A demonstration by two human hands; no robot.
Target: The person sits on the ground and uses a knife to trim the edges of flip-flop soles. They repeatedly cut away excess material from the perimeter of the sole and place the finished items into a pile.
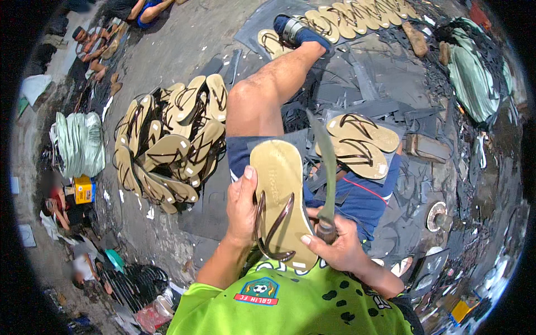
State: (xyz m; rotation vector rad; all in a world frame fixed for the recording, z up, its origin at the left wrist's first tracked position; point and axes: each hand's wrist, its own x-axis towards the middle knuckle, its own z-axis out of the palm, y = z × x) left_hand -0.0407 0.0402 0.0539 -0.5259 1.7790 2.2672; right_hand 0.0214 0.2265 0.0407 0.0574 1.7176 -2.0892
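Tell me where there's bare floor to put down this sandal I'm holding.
Bare concrete floor lies beyond the sandal pile, left of your raised knee. Another strip runs between that pile and the green bundle. The right side is crowded with dark scraps.

sandal between left hand and right hand, sandal heap left, sandal pair right

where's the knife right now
In the head view, the knife is right of centre, its handle gripped in the right hand, blade pointing up beside the tan sandal that the left hand holds over the lap.
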